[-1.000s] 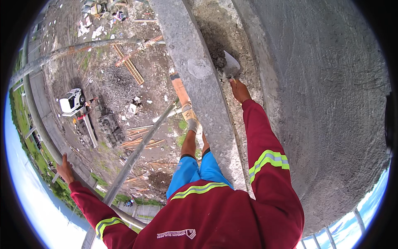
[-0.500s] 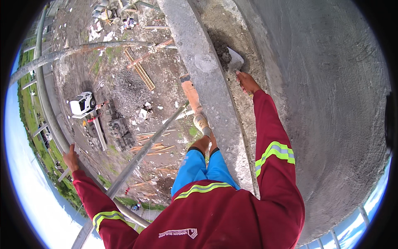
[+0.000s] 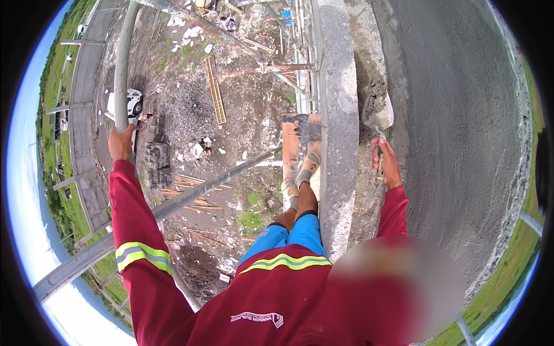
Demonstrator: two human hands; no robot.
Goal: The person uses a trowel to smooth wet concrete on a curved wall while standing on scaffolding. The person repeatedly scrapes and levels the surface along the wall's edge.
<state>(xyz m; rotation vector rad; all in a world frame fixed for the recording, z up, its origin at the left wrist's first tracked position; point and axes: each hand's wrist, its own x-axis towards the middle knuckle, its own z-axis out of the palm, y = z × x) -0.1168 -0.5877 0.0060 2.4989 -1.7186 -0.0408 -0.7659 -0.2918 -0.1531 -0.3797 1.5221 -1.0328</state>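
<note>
My right hand (image 3: 390, 163) is closed round the handle of a trowel. The pale metal blade of the trowel (image 3: 385, 118) points away from me, over the edge of a narrow trough. Grey, lumpy mortar (image 3: 375, 97) lies at the blade and covers part of it; whether all of it rests on the metal I cannot tell. Out to the left, my left hand (image 3: 122, 142) grips a grey scaffold pipe (image 3: 123, 69), fingers wrapped round it.
A concrete ledge (image 3: 339, 86) runs beside the trough, with a wide, smooth grey cement surface (image 3: 456, 115) to the right. My feet stand on a narrow board (image 3: 290, 135) high above the ground. A diagonal pipe (image 3: 202, 187) crosses at left. Below are timber (image 3: 215, 89), blocks (image 3: 157, 164) and a white vehicle (image 3: 134, 102).
The view has turned and shifted. The trowel's blade now points away from me, with mortar along it. My left hand still holds a pipe, with the arm now stretched farther forward.
</note>
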